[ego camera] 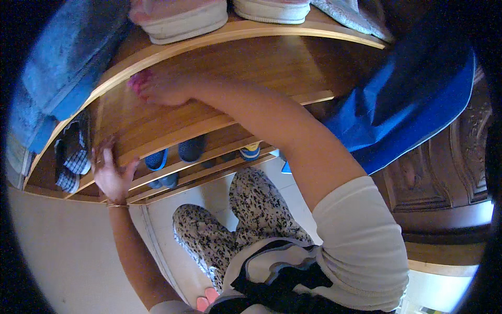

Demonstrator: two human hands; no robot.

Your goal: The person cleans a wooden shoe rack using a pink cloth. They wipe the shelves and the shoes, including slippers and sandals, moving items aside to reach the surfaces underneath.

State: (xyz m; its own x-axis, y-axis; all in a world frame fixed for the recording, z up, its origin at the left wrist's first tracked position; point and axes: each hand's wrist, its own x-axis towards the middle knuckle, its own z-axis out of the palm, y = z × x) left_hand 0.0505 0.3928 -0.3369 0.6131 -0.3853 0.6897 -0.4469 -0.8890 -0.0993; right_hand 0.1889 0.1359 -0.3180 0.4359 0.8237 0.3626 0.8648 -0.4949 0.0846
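Observation:
A wooden shoe rack (219,129) stands before me. Reaching over one of its upper shelf boards, my right hand (160,88) has a pink thing (137,80) at its fingertips; whether this is a cloth or something else cannot be told. My left hand (111,168) rests at the left end of that board, fingers apart, beside a pair of checked shoes (76,163). Blue perforated slippers (157,159) and a dark clog (192,149) lie on the tier below.
Pink shoes with white soles (188,25) sit on the top board. Blue-grey fabric (59,74) hangs at left, a blue cloth (411,133) at right, near a carved wooden panel (427,176). A pale wall (66,239) is at lower left.

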